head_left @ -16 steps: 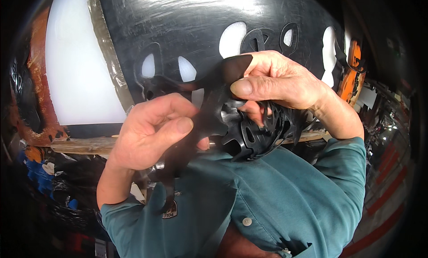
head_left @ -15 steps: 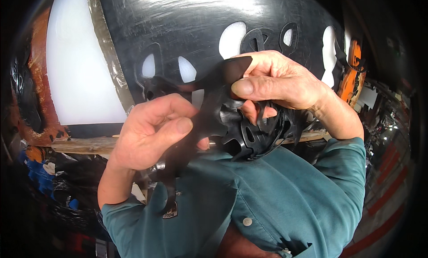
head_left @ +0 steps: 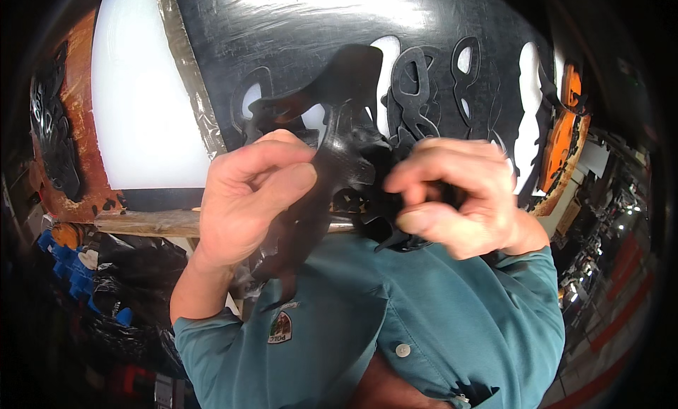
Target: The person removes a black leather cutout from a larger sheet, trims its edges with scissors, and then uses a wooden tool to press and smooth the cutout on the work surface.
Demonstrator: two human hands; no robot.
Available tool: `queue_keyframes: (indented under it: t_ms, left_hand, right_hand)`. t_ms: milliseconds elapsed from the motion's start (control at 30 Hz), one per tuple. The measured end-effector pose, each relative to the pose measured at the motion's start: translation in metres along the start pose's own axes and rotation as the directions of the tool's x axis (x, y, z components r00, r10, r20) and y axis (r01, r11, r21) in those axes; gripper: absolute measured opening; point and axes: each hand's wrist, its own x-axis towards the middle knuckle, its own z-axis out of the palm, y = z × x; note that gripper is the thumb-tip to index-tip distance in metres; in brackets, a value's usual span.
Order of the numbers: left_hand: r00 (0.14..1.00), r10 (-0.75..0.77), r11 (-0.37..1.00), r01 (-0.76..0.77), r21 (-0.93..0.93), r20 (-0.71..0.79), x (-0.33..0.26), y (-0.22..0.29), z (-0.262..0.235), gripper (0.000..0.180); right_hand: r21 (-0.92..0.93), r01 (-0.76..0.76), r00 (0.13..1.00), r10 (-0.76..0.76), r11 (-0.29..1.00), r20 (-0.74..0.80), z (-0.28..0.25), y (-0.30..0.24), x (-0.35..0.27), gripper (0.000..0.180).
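My left hand [head_left: 244, 197] pinches a floppy, glossy black sheet scrap [head_left: 342, 151] between thumb and curled fingers. The scrap has ragged cut edges; its upper lobe stands above the hands and a narrow tail hangs in front of my shirt. To its right, my right hand [head_left: 462, 197] is closed and blurred, its fingers curled round black cut-out pieces [head_left: 395, 239] that bunch below it. Where these pieces meet the scrap is dark and smeared, so I cannot tell whether they are joined.
Beyond my hands lies a large black sheet [head_left: 282, 34] with cut openings showing white beneath. Looped black cut-outs [head_left: 409, 73] rest on it. A white panel [head_left: 134, 91] is at left, orange pieces [head_left: 561, 140] at right. A wooden edge [head_left: 148, 223] runs along the near side.
My right hand has left the scrap's upper edge and moved down and right to the bunched pieces. The scrap's top now stands higher. My left hand keeps its pinch, shifted slightly right.
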Motion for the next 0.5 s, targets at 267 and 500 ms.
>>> queue_keyframes:
  t_ms: [267, 500]
  left_hand:
    - [0.995, 0.029, 0.998, -0.023, 0.057, -0.097, -0.001, 0.007, 0.013, 0.016]
    - [0.982, -0.151, 0.98, 0.164, 0.112, -0.117, -0.01, 0.02, 0.015, 0.02]
  right_hand:
    - [0.539, -0.333, 0.907, 0.419, 0.774, -0.043, 0.06, 0.006, 0.006, 0.017]
    - [0.725, -0.295, 0.876, 0.479, 0.622, -0.055, 0.062, 0.008, 0.01, 0.011]
